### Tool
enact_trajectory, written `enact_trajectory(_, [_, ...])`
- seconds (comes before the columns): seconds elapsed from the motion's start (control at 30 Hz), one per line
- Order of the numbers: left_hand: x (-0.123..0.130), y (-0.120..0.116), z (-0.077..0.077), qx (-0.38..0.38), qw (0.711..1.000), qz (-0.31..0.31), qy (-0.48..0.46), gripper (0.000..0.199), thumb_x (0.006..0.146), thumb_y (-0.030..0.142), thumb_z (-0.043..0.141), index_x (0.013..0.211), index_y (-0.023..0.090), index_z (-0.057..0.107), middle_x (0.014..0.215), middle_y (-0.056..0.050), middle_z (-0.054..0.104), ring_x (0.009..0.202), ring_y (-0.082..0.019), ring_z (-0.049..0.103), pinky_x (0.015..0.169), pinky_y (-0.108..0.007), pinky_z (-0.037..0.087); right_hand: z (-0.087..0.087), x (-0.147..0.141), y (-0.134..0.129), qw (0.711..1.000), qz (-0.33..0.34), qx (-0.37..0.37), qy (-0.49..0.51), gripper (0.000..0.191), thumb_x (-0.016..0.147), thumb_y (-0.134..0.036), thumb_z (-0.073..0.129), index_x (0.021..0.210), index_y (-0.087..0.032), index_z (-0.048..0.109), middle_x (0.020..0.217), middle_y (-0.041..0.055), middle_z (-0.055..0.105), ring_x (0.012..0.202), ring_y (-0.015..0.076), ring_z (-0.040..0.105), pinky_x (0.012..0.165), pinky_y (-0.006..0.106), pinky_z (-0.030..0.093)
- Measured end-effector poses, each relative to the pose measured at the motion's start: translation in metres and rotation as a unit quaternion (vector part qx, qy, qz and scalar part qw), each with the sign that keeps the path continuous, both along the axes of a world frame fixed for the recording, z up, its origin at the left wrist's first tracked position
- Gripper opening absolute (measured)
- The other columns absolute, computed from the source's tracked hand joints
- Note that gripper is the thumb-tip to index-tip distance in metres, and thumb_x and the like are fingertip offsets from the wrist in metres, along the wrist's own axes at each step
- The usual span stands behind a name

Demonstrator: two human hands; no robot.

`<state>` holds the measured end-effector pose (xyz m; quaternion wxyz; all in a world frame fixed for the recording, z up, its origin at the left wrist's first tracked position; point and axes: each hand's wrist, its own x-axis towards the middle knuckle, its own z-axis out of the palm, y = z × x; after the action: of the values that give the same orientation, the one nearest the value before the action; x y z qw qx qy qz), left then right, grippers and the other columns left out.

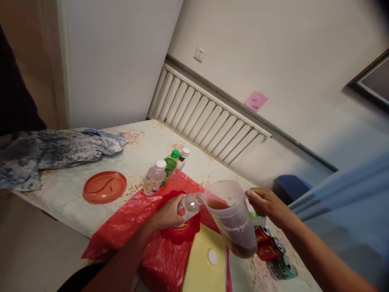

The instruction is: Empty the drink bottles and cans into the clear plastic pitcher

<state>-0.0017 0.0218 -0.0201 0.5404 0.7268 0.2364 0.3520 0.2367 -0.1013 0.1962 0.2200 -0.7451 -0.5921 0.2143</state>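
My left hand (170, 213) is wrapped round a clear plastic bottle (190, 205), tilted and uncapped, its mouth meeting the rim of a translucent plastic pitcher (235, 225). By its handle my right hand (267, 205) grips that pitcher, which leans toward the bottle with brown liquid inside. Below the two lies a white cap (212, 256) on a yellow board (204, 263). Under my left hand spreads a red plastic bag (133, 227). Whether liquid is flowing from the bottle I cannot tell.
Three capped bottles stand behind the bag: a clear one (154, 178), a green-labelled one (170, 164) and a white-capped one (183, 156). An orange dish (105, 187) and patterned cloth (69, 148) lie left. Several opened cans (270, 248) stand right. Behind the table is a radiator (206, 109).
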Motion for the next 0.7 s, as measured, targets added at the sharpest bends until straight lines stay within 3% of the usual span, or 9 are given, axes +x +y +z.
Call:
enact_trajectory(0.13, [-0.003,0.002,0.003,-0.019,1.0,0.0,-0.016,0.067,0.057,0.011,0.067,0.123,0.02,0.053,0.116,-0.003,0.066,0.102,-0.023,0.062,0.089,-0.031,0.047,-0.016,0.009,-0.009,0.992,-0.02,0.05,0.111,0.054,0.082,-0.065,0.051,0.053,-0.022,0.039,0.044,-0.0078,0.031,0.042,0.0078,0.025,0.043,0.024,0.021])
enact_trajectory(0.23, [-0.007,0.005,0.008,-0.045,0.998,0.005,-0.031,0.072,0.058,0.012,0.068,0.127,0.019,0.05,0.121,-0.005,0.064,0.107,-0.024,0.061,0.091,-0.031,0.047,-0.024,0.01,-0.015,0.97,-0.051,0.109,0.211,0.053,0.081,-0.058,0.057,0.048,-0.022,0.036,0.043,-0.0086,0.028,0.041,0.0074,0.022,0.042,0.024,0.02])
enact_trajectory(0.37, [-0.014,0.008,0.012,-0.071,0.996,0.014,-0.05,0.074,0.059,0.015,0.069,0.13,0.017,0.05,0.119,-0.006,0.065,0.112,-0.027,0.059,0.096,-0.035,0.046,-0.036,-0.001,-0.016,0.915,-0.103,0.208,0.331,0.047,0.08,-0.047,0.061,0.048,-0.022,0.036,0.044,-0.0082,0.029,0.042,0.008,0.024,0.042,0.024,0.023])
enact_trajectory(0.5, [-0.024,0.01,0.009,-0.115,0.983,-0.025,-0.144,0.078,0.064,0.025,0.074,0.135,0.016,0.045,0.127,-0.01,0.061,0.118,-0.031,0.056,0.098,-0.039,0.046,-0.054,-0.02,-0.007,0.841,-0.159,0.292,0.427,0.041,0.077,-0.041,0.065,0.053,-0.023,0.037,0.044,-0.0104,0.027,0.04,0.0076,0.021,0.039,0.023,0.02])
enact_trajectory(0.7, [-0.045,0.009,0.008,-0.173,0.959,-0.025,-0.224,0.078,0.063,0.03,0.079,0.133,0.018,0.047,0.124,-0.01,0.063,0.117,-0.034,0.056,0.093,-0.038,0.049,-0.082,-0.044,0.013,0.772,-0.193,0.342,0.5,0.037,0.075,-0.035,0.066,0.056,-0.022,0.037,0.042,-0.0121,0.029,0.038,0.0053,0.017,0.038,0.021,0.017])
